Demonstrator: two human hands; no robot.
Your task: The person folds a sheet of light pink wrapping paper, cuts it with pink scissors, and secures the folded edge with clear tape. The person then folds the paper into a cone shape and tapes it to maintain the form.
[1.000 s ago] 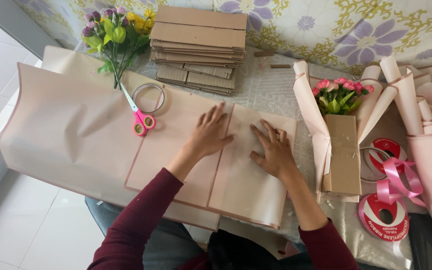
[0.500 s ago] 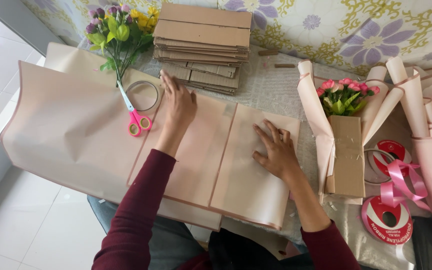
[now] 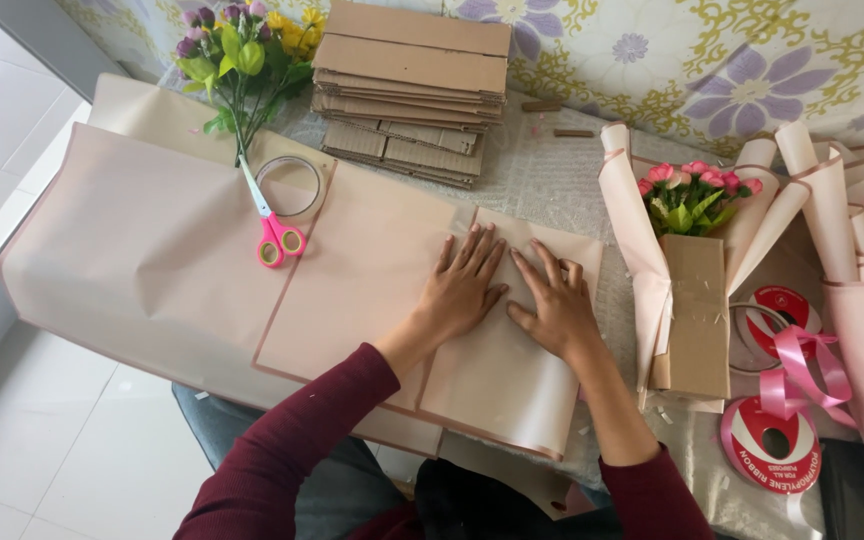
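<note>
Both hands lie flat, fingers spread, on a folded sheet of beige wrapping paper at the table's front. My left hand presses on the fold line, and my right hand rests just right of it, the two nearly touching. Neither hand holds anything. Larger beige sheets with a pink border spread out to the left under the folded one. Pink-handled scissors lie on those sheets, beside a clear tape roll.
A stack of brown cardboard pieces stands at the back. Artificial flowers lie at the back left. A wrapped pink bouquet lies on the right, with paper cones and pink ribbon spools beside it.
My left hand reached out to the tape roll near the scissors half a second ago and has come back onto the folded paper next to my right hand.
</note>
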